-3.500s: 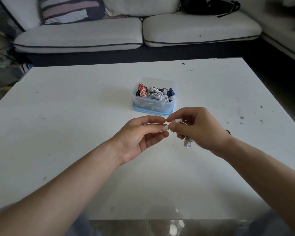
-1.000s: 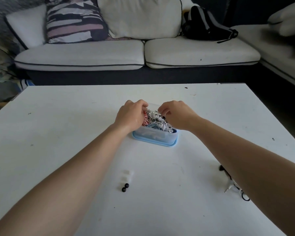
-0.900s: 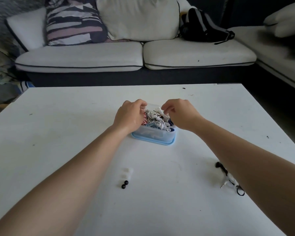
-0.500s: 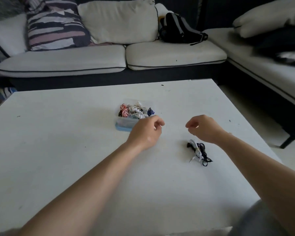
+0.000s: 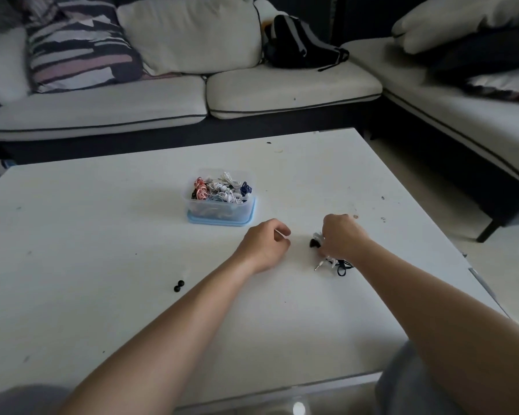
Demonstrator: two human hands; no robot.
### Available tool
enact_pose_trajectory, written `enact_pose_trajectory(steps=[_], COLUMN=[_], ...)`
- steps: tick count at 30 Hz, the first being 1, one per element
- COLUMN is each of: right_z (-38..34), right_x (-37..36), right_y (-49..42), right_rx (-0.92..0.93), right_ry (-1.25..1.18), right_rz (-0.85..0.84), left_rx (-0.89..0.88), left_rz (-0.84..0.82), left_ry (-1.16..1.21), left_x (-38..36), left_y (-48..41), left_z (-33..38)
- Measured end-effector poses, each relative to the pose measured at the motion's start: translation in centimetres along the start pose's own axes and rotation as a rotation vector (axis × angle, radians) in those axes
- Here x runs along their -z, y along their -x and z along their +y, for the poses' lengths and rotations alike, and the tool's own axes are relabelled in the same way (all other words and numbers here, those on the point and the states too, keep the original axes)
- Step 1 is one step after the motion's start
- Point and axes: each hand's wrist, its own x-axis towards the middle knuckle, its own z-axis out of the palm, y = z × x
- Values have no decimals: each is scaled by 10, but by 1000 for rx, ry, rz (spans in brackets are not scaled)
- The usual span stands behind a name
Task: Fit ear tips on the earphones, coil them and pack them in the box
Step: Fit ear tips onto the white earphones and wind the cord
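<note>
Earphones [image 5: 336, 262] (a black-and-white tangle) lie right of the box [image 5: 219, 211], under the right hand [image 5: 343, 239], whose curled fingers grip them. The left hand [image 5: 264, 245], nearer the box, hangs loosely curled, empty.

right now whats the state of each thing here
left hand, loosely curled, nothing seen in it
right hand, curled over earphones, grip hidden
earphones, loose bundle lying on table
ear tips, two black, loose on table, touching each other
box, open, full of coiled cords
</note>
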Motion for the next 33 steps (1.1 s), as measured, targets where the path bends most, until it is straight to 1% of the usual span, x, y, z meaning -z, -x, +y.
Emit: enact_pose_trajectory(steps=[3,5,8,11,14,18,20,22,25,28,31,33], right_z=[4,4,3,-5,-23,-54,-68,-79,-92,-99,-101,-102], right_x=[5,12,26,36,46,52,50,46,40,30,22,16], right_y=[-4,-4,1,9,19,32,36,40,42,41,42,42], right_rx=[3,-14,-60,-53,-9,35,17,-17,-40,-39,7,57], right_ry=[-90,-204,-533,-783,-1021,-1203,-1298,-1388,-1454,-1512,-1400,-1280], right_rz=[-91,-108,-122,-221,-313,-370,-387,-376,-362,-406,-432,-462], left_rx=[23,28,20,25,47,129,212,266,314,340,294,259], left_rz=[14,21,31,19,-49,-175,-218,-261,-303,-265,-123,-77], left_ry=[28,55,102,189,370,687,891,957,992,1057,968,898], left_x=[6,10,13,16,24,41,51,64,84,100,108,112], left_y=[0,1,4,6,13,30,37,44,57,69,74,75], left_z=[-4,-5,-5,-5,0,6,3,-4,-18,-27,-41,-51])
